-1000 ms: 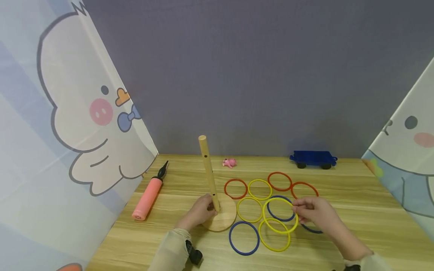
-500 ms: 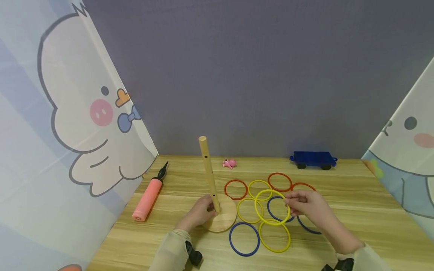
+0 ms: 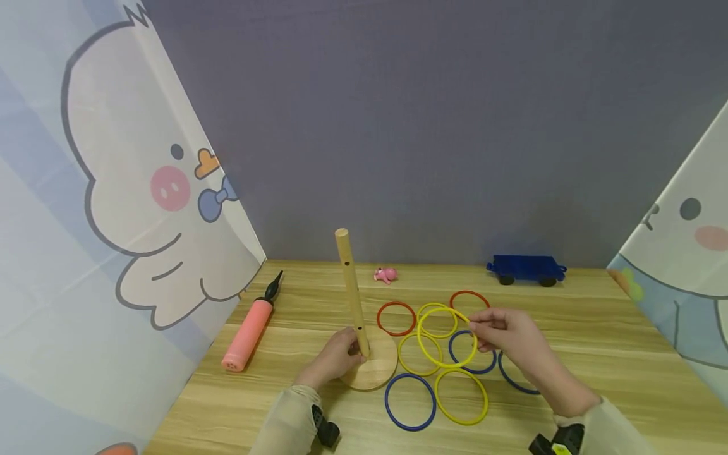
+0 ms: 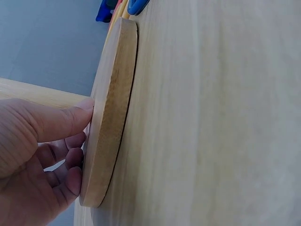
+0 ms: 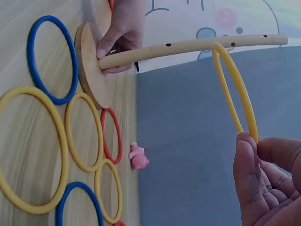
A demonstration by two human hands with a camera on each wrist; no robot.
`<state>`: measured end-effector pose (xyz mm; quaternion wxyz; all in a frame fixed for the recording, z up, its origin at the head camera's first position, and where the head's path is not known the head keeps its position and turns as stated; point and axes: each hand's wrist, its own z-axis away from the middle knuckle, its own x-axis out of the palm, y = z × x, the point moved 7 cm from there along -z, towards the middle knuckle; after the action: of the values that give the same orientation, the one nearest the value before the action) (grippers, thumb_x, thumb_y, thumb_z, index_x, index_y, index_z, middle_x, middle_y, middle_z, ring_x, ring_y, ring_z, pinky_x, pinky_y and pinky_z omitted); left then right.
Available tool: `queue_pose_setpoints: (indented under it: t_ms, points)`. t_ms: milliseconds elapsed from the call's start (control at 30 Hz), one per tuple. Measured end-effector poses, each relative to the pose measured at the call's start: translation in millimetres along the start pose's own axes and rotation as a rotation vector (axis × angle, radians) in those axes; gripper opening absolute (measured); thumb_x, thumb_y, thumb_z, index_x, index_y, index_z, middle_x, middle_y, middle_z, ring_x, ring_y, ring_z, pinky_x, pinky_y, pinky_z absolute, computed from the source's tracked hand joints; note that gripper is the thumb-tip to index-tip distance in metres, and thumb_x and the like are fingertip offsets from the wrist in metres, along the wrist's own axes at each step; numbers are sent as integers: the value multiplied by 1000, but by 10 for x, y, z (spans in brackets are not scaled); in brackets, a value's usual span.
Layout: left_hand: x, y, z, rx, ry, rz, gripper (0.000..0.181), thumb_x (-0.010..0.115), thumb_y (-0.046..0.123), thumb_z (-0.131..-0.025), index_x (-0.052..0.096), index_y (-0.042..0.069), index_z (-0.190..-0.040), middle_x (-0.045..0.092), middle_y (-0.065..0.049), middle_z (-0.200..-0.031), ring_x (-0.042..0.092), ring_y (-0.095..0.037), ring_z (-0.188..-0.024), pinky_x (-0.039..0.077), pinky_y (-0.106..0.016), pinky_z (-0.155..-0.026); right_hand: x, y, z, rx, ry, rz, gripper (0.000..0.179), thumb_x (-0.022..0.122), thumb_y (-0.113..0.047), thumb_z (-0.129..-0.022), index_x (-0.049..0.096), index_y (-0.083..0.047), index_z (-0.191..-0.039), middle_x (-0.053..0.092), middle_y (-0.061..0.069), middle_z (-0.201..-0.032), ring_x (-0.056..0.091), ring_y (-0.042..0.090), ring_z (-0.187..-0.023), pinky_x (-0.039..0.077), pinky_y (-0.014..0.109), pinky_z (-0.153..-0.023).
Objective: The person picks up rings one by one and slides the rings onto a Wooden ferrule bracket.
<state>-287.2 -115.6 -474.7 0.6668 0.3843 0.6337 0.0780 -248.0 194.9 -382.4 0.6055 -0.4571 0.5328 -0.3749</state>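
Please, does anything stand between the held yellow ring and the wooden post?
Nothing visible stands between the yellow ring in the right hand and the wooden post; the left hand is low, at the round base.

— What sort of place?

— Looks like a screened-off tabletop play space; can't tell if home or studio.

— Judging by what?

— Going by a cartoon-printed panel [image 3: 125,208] at left, another cartoon panel [image 3: 691,253] at right, a grey backdrop [image 3: 415,133] across the top, a wood-grain table [image 3: 597,316] below, and toys: a peg stand [image 3: 355,303] near centre, a blue wagon [image 3: 526,268] right of centre.
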Motion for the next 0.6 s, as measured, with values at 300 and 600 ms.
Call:
queue_pose_setpoints:
  t_ms: [300,600]
  points:
    - [0,0,-3,0,-2,-1,16,79,6,-81,66,11,-90,54,3,-90,50,-15,-85,44,-31,-74,73,-169,-47,-29,-5,-13,30,66,-13,-94,63,10,-114,71,12,-91,67,23,-73,56,34,-67]
    - [11,-6,-9,21,20,-22,16,79,5,-80,66,10,-88,52,3,-86,46,-12,-81,42,-29,-71,134,-291,-82,-36,2,-28,37,67,-18,-94,62,11,-115,70,11,-90,67,22,-75,56,34,-68]
